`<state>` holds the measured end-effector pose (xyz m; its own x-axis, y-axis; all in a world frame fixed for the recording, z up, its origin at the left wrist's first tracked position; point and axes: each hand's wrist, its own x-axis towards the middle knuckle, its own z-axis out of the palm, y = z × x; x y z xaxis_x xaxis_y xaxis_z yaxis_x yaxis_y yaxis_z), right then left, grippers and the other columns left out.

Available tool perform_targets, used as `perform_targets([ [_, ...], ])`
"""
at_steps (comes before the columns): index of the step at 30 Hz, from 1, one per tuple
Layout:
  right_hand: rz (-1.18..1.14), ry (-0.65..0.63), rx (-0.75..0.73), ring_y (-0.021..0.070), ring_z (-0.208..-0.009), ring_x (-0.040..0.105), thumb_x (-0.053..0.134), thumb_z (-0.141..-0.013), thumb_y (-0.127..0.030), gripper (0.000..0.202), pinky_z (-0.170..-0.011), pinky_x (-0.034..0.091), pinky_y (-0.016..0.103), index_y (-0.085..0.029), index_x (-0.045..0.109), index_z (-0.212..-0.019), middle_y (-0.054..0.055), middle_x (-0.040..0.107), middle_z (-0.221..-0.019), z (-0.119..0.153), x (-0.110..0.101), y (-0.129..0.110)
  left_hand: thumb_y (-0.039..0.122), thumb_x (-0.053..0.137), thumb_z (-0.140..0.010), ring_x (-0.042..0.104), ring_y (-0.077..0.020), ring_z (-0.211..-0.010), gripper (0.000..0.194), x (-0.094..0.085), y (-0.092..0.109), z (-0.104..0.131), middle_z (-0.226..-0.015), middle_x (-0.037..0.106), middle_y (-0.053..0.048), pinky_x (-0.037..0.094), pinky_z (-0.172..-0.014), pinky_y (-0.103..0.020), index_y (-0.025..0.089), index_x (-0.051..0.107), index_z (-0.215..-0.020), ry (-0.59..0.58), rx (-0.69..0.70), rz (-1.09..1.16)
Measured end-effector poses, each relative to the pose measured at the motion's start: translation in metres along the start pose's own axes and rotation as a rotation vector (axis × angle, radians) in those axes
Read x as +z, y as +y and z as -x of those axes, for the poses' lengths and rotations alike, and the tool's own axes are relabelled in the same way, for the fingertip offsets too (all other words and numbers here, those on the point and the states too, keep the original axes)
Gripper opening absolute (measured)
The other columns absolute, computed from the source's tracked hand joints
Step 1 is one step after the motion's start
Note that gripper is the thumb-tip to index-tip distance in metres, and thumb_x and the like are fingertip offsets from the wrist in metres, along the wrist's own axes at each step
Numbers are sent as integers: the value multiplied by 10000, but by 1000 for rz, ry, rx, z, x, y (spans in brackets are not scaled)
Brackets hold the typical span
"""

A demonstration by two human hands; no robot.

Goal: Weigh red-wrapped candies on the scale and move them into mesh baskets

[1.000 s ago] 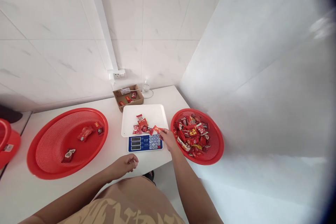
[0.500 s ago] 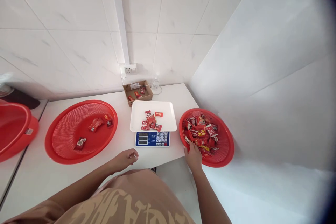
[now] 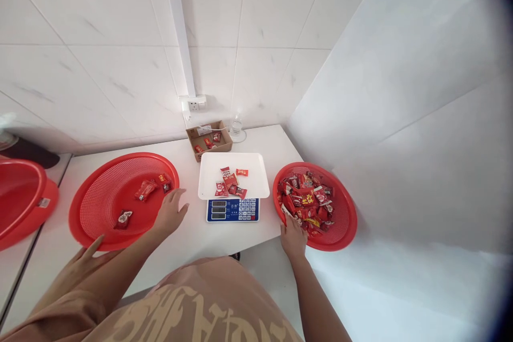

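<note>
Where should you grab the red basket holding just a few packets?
Probably by the rim of the basket, at opposite sides, from left and right: the rim stands raised, the walls flare outward, and loose packets lie inside, so a level lift seems safest.

It looks like a shop or packing room — digital scale [image 3: 233, 210], red baskets [image 3: 341, 208], wrapped sweets [image 3: 308, 199], tiled wall [image 3: 120, 16].
</note>
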<state>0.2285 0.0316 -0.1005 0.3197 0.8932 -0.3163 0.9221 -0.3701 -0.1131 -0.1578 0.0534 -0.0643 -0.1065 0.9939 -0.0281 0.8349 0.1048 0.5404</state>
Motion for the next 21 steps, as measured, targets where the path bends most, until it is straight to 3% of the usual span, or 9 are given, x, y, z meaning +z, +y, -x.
perform_targets([
  [2, -4, 4, -4, 223, -1291, 362, 238, -899, -299, 522, -1039, 284, 411, -170, 374, -1386, 75, 414, -1412, 0, 1, 0, 349, 451, -790, 374, -298, -1289, 532, 0, -15, -4, -1364, 447, -166, 342, -1025, -462, 139, 411, -1277, 13, -69, -22],
  [5, -8, 12, -8, 224, -1281, 373, 235, -897, -303, 525, -1034, 290, 408, -173, 380, -1384, 77, 418, -1408, 0, 2, 1, 401, 427, -816, 420, -310, -1267, 624, -2, -33, -3, -1366, 446, -206, 384, -994, -458, 87, 331, -1346, -56, -235, 15],
  [8, -2, 22, -11, 221, -1281, 373, 237, -894, -299, 524, -1034, 290, 400, -178, 380, -1384, 79, 419, -1405, 0, 3, 1, 436, 363, -848, 402, -320, -1281, 659, -11, -45, 1, -1376, 422, -238, 374, -1006, -463, 44, 291, -1373, -45, -303, 31],
  [10, 4, 29, -15, 217, -1278, 377, 238, -894, -295, 522, -1034, 289, 391, -178, 382, -1382, 81, 424, -1401, 0, 4, 1, 452, 354, -846, 306, -339, -1334, 700, -22, -49, 2, -1422, 340, -261, 321, -1041, -493, 11, 265, -1382, 37, -284, -21],
  [13, 15, 32, -19, 216, -1275, 382, 234, -895, -294, 519, -1035, 287, 394, -181, 388, -1377, 85, 431, -1395, 0, 5, 2, 440, 395, -821, 154, -361, -1382, 755, -44, -48, 0, -1453, 243, -296, 197, -1094, -527, -58, 251, -1369, 282, -193, -201],
  [16, 19, 26, -12, 221, -1271, 386, 231, -896, -299, 520, -1035, 285, 402, -189, 381, -1381, 83, 429, -1396, -1, 6, 2, 397, 402, -838, 56, -360, -1398, 690, -72, -42, -5, -1506, 126, -252, 72, -1102, -577, 4, 263, -1387, 495, -87, -382],
  [18, 19, 31, -14, 218, -1276, 381, 230, -896, -303, 522, -1038, 282, 398, -193, 378, -1384, 80, 429, -1396, -1, 6, 1, 359, 404, -851, 22, -353, -1401, 624, -88, -40, -12, -1535, 46, -189, 53, -1099, -592, 80, 284, -1396, 513, -12, -437],
  [21, 19, 34, -6, 213, -1287, 366, 224, -898, -305, 522, -1035, 285, 394, -198, 371, -1387, 78, 432, -1394, 0, 7, 1, 334, 432, -834, 21, -371, -1397, 609, -102, -53, -25, -1543, 27, -160, 138, -1101, -583, 107, 312, -1386, 389, 2, -398],
])
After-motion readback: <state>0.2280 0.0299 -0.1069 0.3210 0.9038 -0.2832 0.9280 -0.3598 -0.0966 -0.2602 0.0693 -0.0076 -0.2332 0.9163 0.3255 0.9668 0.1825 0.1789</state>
